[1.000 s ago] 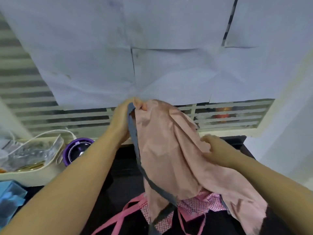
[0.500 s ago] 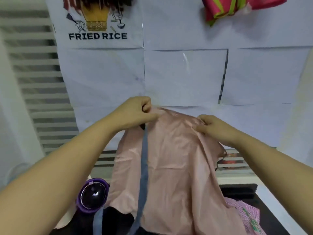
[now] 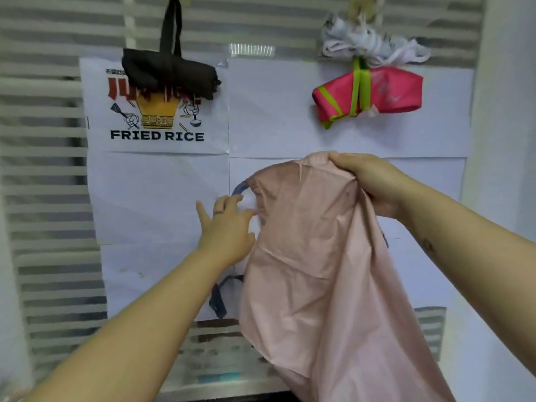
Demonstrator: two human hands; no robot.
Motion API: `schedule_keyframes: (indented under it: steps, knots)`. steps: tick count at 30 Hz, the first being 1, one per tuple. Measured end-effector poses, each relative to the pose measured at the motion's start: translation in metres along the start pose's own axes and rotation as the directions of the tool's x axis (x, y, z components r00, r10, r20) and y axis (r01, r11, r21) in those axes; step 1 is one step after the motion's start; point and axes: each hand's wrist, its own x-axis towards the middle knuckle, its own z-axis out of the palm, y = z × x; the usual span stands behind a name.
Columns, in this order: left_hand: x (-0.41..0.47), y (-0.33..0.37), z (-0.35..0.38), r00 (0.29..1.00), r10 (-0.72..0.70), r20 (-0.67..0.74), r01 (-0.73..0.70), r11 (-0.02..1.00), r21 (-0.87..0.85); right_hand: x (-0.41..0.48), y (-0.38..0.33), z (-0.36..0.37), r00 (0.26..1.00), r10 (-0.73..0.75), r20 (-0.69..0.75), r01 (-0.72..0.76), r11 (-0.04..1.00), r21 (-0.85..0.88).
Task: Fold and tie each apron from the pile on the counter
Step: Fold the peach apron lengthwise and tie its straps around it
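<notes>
Before the papered wall [image 3: 159, 198], right hand [image 3: 374, 184] grips the pink apron [image 3: 319, 271]; left hand [image 3: 226, 230], fingers spread, at its grey strap [image 3: 240, 188]

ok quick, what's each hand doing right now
Left hand: open, fingers spread beside the grey strap, gripping nothing.
Right hand: closed on the top edge of the pink apron, holding it up.

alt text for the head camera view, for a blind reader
A right hand grips the top of a pale pink apron held up; the left hand, fingers spread, is by its grey strap. A black bundle and a pink-and-green bundle hang on the papered wall behind.
</notes>
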Motion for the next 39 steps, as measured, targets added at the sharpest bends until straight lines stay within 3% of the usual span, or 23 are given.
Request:
schedule_keyframes:
  steps: [2,4,5,7,9,10,11,12,15,18,20,21,23,24,26,28,31,33,34,36,39]
  knots:
    - [-0.029,0.01,0.031,0.993,-0.03,-0.111,-0.001,0.962,-0.274,-0.002,0.002,-0.003,0.998,0.007,-0.058,-0.005,0.999,0.038]
    - [-0.064,0.02,0.056,0.934,-0.271,-0.232,0.054,0.749,-0.66,-0.006,0.003,-0.003,0.995,0.015,-0.102,-0.009,0.998,0.06]
    - [-0.08,0.023,0.073,0.883,-0.441,-0.163,0.141,0.579,-0.803,-0.008,0.004,-0.003,0.993,0.017,-0.118,-0.009,0.998,0.068]
    - [-0.108,0.029,0.106,0.772,-0.606,0.192,0.388,0.209,-0.898,-0.011,0.007,-0.003,0.991,0.016,-0.129,-0.007,0.998,0.069]
    - [-0.132,0.035,0.139,0.647,-0.482,0.591,0.625,-0.109,-0.773,-0.016,0.012,-0.003,0.988,0.024,-0.151,-0.015,0.998,0.062]
    - [-0.14,0.039,0.15,0.554,-0.346,0.757,0.725,-0.245,-0.643,-0.018,0.014,-0.003,0.986,0.025,-0.165,-0.015,0.998,0.061]
    - [-0.148,0.041,0.16,0.466,-0.196,0.863,0.796,-0.335,-0.505,-0.02,0.016,-0.003,0.982,0.029,-0.185,-0.018,0.998,0.062]
    - [-0.154,0.042,0.171,0.438,-0.062,0.897,0.826,-0.366,-0.428,-0.022,0.018,-0.005,0.977,0.032,-0.21,-0.019,0.998,0.064]
    - [-0.152,0.048,0.18,0.541,0.19,0.819,0.807,-0.392,-0.442,-0.027,0.022,-0.01,0.963,0.054,-0.266,-0.037,0.997,0.069]
    - [-0.132,0.055,0.157,0.68,0.147,0.718,0.695,-0.44,-0.568,-0.031,0.027,-0.022,0.943,0.068,-0.325,-0.055,0.997,0.051]
    - [-0.114,0.047,0.141,0.746,0.011,0.666,0.604,-0.431,-0.67,-0.031,0.034,-0.037,0.91,0.02,-0.415,-0.052,0.996,-0.067]
    - [-0.102,0.037,0.132,0.774,-0.071,0.629,0.56,-0.387,-0.733,-0.032,0.039,-0.047,0.88,-0.058,-0.471,-0.059,0.971,-0.23]
    - [-0.081,0.013,0.109,0.817,-0.21,0.537,0.491,-0.233,-0.839,-0.039,0.055,-0.068,0.826,-0.231,-0.514,-0.133,0.806,-0.576]
    - [-0.072,0.001,0.096,0.844,-0.258,0.47,0.452,-0.128,-0.883,-0.044,0.066,-0.078,0.815,-0.252,-0.521,-0.189,0.735,-0.651]
    - [-0.052,-0.022,0.067,0.902,-0.272,0.335,0.373,0.098,-0.923,-0.055,0.092,-0.095,0.814,-0.204,-0.544,-0.301,0.652,-0.696]
    - [-0.038,-0.038,0.041,0.931,-0.233,0.282,0.338,0.251,-0.907,-0.06,0.113,-0.105,0.819,-0.129,-0.56,-0.393,0.585,-0.709]
    - [-0.023,-0.057,0.014,0.94,-0.218,0.262,0.313,0.251,-0.916,-0.058,0.124,-0.102,0.825,-0.101,-0.556,-0.415,0.56,-0.717]
    - [-0.018,-0.065,-0.003,0.951,-0.202,0.236,0.274,0.187,-0.943,-0.055,0.124,-0.098,0.803,-0.164,-0.573,-0.392,0.579,-0.715]
    - [-0.018,-0.068,-0.011,0.956,-0.2,0.213,0.253,0.207,-0.945,-0.054,0.124,-0.097,0.778,-0.206,-0.594,-0.375,0.606,-0.702]
    - [-0.025,-0.074,-0.019,0.967,-0.204,0.151,0.22,0.374,-0.901,-0.054,0.126,-0.097,0.728,-0.263,-0.633,-0.358,0.642,-0.678]
    - [-0.042,-0.082,-0.021,0.983,-0.165,0.081,0.172,0.68,-0.713,-0.06,0.139,-0.1,0.718,-0.206,-0.665,-0.398,0.662,-0.635]
